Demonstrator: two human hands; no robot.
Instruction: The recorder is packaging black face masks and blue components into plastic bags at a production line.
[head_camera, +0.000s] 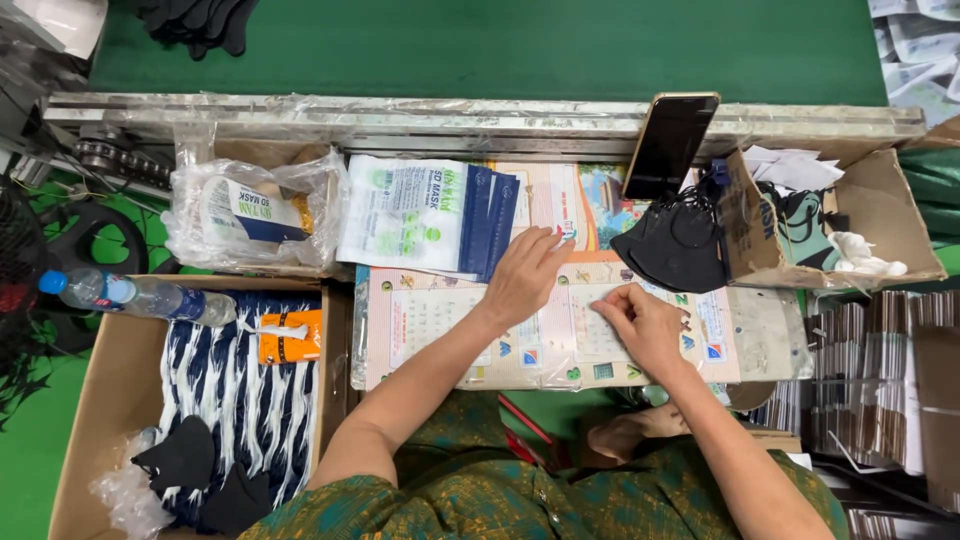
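My left hand (525, 275) lies flat, fingers spread, on a plastic-covered calendar sheet (430, 335) that serves as the work surface. Its fingertips reach toward a stack of white and blue mask pouches (425, 215). My right hand (645, 320) rests on the same sheet with its fingers curled, and whether it pinches anything is not visible. A pile of black face masks (675, 245) lies just beyond my right hand, beside a dark phone (668, 145) propped upright.
A cardboard box (880, 215) with scraps stands at the right. A plastic bag of pouches (250, 215) sits in a box at the left. A water bottle (135, 295), a striped cloth (235, 395) and black masks fill the near-left box. Stacked cards (880, 385) stand at right.
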